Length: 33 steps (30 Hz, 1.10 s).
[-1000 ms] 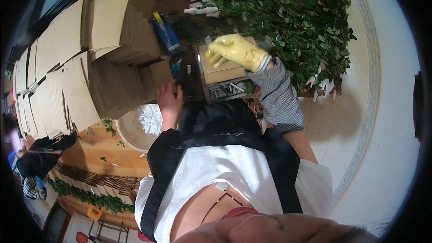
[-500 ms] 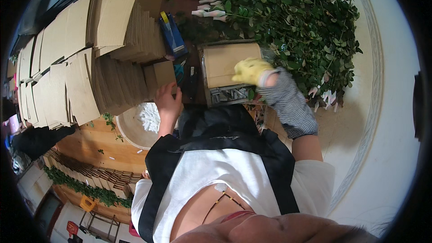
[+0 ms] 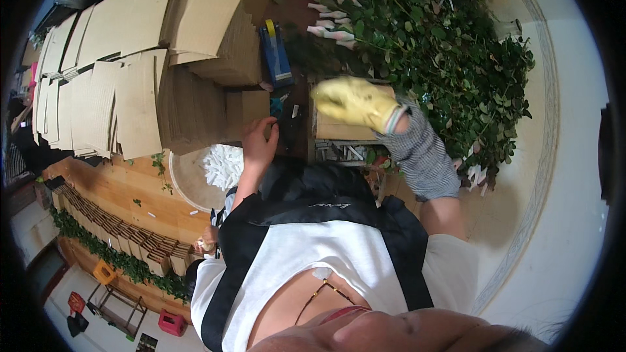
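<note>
Cardboard box (image 3: 339, 127), small and brown, sits just above frame centre, between the heap of green cuttings on its right and the flat cardboard stacks on its left. Right hand (image 3: 355, 101) in a yellow glove lies over the box top, blurred; fingers look spread flat on the cardboard, not clenched, but the blur means I cannot tell if it grips anything. Striped grey sleeve cover (image 3: 420, 153) runs from the glove cuff down to the bare arm.

Left hand (image 3: 259, 143), bare, sits left of the box at the edge of a dark gap, fingers curled loosely; cannot tell whether it holds something small.

Around them:
- Blue tape dispenser (image 3: 276, 55) with a yellow roll end, above the left hand, beside the cardboard.
- Flattened cardboard sheets (image 3: 130, 72), fanned out in tall stacks, fill the upper left.
- Leafy cuttings (image 3: 450, 45) cover the upper right; pale wrapped stem ends (image 3: 329, 0) line up along the top edge of the heap.
- Round tray (image 3: 189, 182) holding white pieces (image 3: 225, 163), left of centre on the wooden tabletop (image 3: 117, 189).
- Row of small boxes with greenery (image 3: 111, 234) along the lower left.
- Dark apron (image 3: 313, 202) over a white shirt fills the lower middle.
</note>
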Available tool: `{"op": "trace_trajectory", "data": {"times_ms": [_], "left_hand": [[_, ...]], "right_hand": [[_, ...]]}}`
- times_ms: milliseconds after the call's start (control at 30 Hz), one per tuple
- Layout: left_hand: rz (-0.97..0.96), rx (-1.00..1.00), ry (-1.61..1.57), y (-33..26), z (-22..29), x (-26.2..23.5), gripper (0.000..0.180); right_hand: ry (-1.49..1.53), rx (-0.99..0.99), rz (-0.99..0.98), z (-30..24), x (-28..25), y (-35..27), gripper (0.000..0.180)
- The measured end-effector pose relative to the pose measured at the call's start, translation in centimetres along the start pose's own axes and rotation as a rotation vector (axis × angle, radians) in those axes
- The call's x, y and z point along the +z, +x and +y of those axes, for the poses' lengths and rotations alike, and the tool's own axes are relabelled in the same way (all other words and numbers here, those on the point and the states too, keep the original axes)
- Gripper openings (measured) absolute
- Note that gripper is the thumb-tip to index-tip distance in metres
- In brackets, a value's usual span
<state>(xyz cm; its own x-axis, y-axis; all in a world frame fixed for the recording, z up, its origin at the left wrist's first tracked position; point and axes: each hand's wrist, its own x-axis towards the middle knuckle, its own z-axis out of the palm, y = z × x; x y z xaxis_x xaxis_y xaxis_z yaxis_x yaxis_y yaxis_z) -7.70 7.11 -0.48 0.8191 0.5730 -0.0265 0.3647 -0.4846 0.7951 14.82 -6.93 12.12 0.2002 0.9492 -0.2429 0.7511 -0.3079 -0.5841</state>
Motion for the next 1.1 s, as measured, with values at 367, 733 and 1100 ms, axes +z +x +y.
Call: {"op": "trace_trajectory", "data": {"times_ms": [367,733,1100], "left_hand": [[-0.123,-0.164,-0.628,6.2,-4.7,3.5,0.032],[-0.374,-0.320,-0.699,9.8,-4.4,5.7,0.027],[0.167,-0.256,-0.782,7.7,2.5,5.8,0.025]], "right_hand": [[0.917,0.208,0.432,1.9,5.3,13.6,0.035],[1.535,0.681,0.224,-4.4,19.6,-2.0,0.024],[1.251,0.029,0.307,-5.2,11.1,-5.2,0.017]]}}
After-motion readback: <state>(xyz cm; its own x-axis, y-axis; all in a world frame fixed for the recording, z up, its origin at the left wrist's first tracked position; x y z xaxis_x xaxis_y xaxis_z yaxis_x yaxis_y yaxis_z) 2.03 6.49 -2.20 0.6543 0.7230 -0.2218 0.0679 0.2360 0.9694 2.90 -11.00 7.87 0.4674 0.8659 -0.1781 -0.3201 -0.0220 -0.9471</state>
